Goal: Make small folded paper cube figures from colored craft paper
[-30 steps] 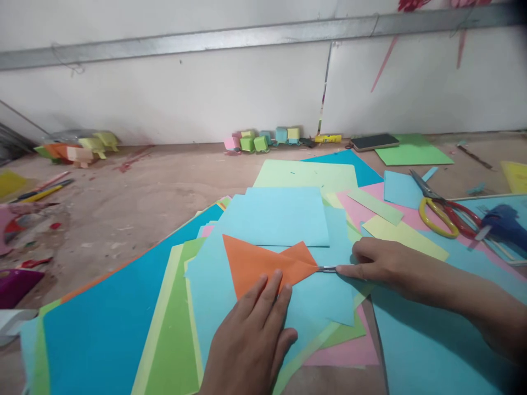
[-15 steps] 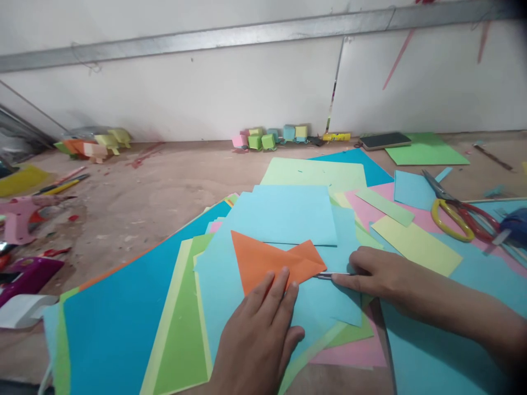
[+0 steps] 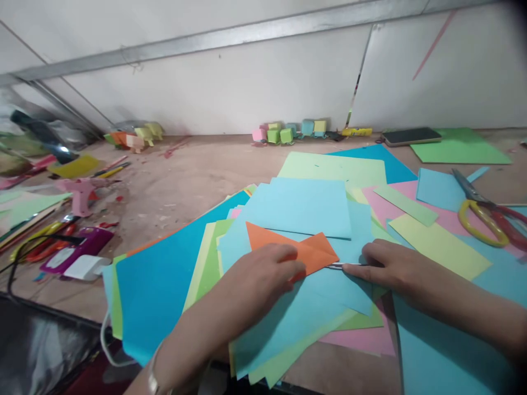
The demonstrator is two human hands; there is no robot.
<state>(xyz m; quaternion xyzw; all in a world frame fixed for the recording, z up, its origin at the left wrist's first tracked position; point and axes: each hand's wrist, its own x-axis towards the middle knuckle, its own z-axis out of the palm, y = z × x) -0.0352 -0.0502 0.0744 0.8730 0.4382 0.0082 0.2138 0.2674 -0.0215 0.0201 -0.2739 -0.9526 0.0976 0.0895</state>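
Observation:
A folded orange paper piece with a bow-like notch lies on light blue sheets. Over its left part is my left hand, turned side-on, with fingers bent together and their tips on the orange paper; it hides much of the piece. My right hand lies low over the blue paper, closed around a slim metal tool. That tool's tip touches the right corner of the orange piece, and most of its length is hidden by my fingers.
Coloured sheets spread left and right. Scissors lie at the right, near a phone. Small paper blocks and a yellow tube stand by the wall. A pink glue gun and a white adapter are left.
My left hand has turned from lying flat on the orange paper to bent fingers at its lower edge. My right hand keeps the metal tool. The view has swung left.

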